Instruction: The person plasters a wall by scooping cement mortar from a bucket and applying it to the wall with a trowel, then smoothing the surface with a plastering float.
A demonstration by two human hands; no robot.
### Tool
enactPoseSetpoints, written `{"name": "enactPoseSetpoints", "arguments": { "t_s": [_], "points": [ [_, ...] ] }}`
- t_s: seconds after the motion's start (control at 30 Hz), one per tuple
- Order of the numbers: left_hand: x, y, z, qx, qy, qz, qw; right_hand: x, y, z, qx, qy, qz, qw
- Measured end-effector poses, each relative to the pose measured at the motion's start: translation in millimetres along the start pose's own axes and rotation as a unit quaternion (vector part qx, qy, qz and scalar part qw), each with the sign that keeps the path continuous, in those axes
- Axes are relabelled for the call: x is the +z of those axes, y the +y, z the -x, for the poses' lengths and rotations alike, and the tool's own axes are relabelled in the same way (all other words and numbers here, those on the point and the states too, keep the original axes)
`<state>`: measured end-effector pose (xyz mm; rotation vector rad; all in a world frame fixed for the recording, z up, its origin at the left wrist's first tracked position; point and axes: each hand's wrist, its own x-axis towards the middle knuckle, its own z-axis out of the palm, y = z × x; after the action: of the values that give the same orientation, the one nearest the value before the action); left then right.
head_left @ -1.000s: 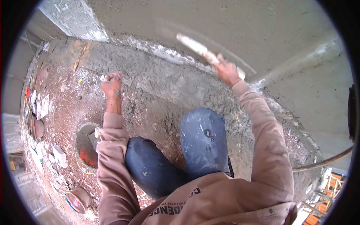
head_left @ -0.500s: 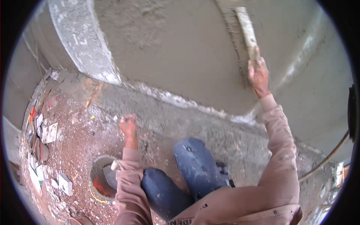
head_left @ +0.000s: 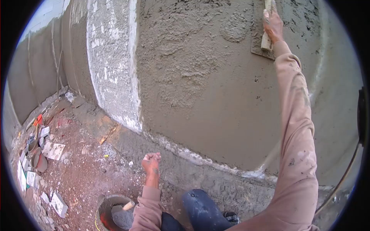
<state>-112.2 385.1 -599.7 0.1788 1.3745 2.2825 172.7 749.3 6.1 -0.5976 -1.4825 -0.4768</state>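
Observation:
My right hand [head_left: 273, 24] is wrapped round the pale handle of a flat float [head_left: 263, 51], which lies against the wet grey mortar of the wall [head_left: 231, 127] near the top of the view. Rough, lumpy mortar covers the wall left of the float, with a smoother band below. My left hand [head_left: 151, 161] hangs low over the ground with its fingers curled closed; nothing shows in it. Below it, a bucket [head_left: 101, 213] holds grey mortar and a tool with a light handle [head_left: 128, 205].
A bare whitish strip [head_left: 111, 57] runs down the wall at left. Stacked buckets [head_left: 39, 160], white blocks [head_left: 59, 204] and a flat pale board [head_left: 53, 151] lie at the left. A hose or cable [head_left: 341, 181] hangs at the right.
My right hand has swept the float from the wall's base up to high on the wall. The view has tilted upward, showing more wall. My left hand stays closed.

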Motion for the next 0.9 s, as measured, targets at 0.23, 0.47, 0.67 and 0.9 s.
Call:
{"name": "enactPoseSetpoints", "arguments": {
  "t_s": [0.23,0.47,0.67,0.9],
  "points": [
    [-20,-34,-2,-0.017,0.003,0.008,1.000,1,-85,118,0.013,-0.146,0.033,0.989],
    [-23,-60,2,0.022,-0.034,-0.026,0.999,8,-102,174,-0.018,-0.222,0.033,0.974],
    [-44,-59,-15,0.038,-0.005,-0.126,0.991,40,-90,64,0.010,-0.087,-0.040,0.995],
    [-67,-63,-32,0.004,0.016,-0.052,0.999,56,-94,118,-0.042,-0.059,-0.002,0.997]
  ]
}}
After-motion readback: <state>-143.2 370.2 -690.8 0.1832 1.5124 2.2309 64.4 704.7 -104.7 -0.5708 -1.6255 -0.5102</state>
